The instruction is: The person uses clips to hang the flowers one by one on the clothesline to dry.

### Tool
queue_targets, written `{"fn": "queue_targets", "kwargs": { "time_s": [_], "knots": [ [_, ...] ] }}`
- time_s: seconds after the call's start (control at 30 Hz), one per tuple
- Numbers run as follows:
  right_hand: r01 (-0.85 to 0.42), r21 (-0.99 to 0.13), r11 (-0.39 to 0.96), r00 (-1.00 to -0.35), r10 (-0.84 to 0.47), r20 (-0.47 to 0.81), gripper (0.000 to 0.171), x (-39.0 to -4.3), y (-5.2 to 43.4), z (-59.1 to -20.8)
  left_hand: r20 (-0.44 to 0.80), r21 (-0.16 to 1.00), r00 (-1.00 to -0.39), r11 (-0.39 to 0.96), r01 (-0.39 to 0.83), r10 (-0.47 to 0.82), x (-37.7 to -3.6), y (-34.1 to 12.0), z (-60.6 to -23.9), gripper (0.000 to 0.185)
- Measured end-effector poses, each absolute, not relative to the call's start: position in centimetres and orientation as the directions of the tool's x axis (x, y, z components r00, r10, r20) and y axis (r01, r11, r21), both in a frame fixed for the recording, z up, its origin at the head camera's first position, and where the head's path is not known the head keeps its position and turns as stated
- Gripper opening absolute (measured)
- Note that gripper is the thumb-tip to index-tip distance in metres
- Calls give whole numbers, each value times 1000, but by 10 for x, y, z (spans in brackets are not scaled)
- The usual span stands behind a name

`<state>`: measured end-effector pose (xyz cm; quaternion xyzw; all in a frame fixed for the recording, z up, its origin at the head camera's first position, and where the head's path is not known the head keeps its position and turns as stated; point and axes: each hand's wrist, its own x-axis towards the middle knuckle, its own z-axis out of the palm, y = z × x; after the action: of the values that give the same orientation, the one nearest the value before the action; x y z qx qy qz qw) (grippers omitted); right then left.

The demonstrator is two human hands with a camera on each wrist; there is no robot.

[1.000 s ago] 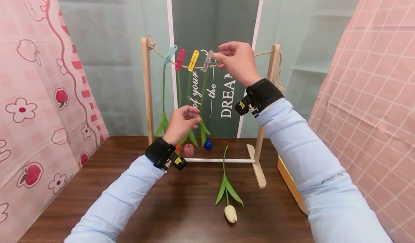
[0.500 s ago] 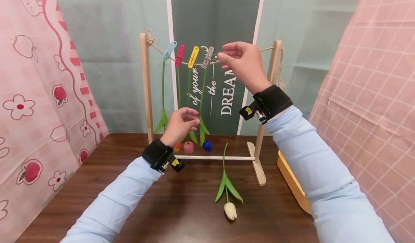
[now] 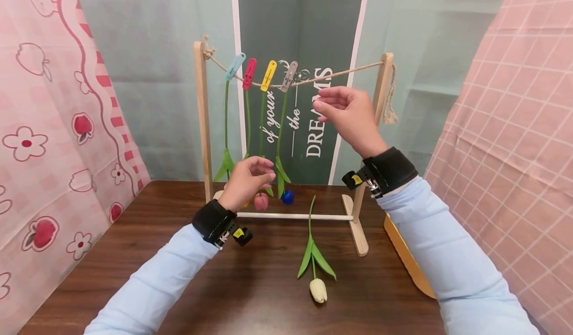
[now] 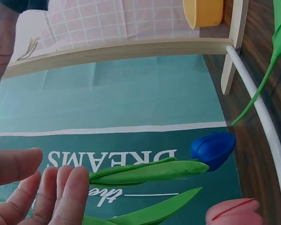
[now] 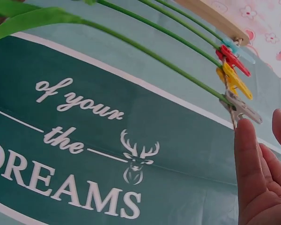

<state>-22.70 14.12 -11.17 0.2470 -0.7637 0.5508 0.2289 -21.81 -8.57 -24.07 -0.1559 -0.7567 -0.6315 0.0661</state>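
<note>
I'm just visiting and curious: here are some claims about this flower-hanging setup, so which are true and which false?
1. Four pegs sit on the string. True: teal peg, red peg, yellow peg, grey peg.
2. The right hand grips the grey peg. False: it is below the string, holding nothing.
3. A white tulip lies on the table. True.
4. The blue tulip hangs head up. False: its bloom points down.
5. The left hand holds a peg. False: its fingers are near the hanging leaves, holding nothing.
</note>
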Motion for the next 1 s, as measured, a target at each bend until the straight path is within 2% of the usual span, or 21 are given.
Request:
{"fn": "queue_targets", "kwargs": {
  "time_s": [0.43,0.73,1.0],
  "knots": [
    [-573,-762,302,-818,-153,554,37,-224,161,-160,201,966,-959,122,228,200,-204,-90,-261,25],
    [-527,-779,338,-849,-173,500,34,-221,173,-190,242,954,-929,106,280,281,-199,-84,-276,23],
    [-451,-815,365,-892,-162,421,36,-220,187,-214,177,974,-913,69,216,367,-197,-81,-296,25]
  ]
}}
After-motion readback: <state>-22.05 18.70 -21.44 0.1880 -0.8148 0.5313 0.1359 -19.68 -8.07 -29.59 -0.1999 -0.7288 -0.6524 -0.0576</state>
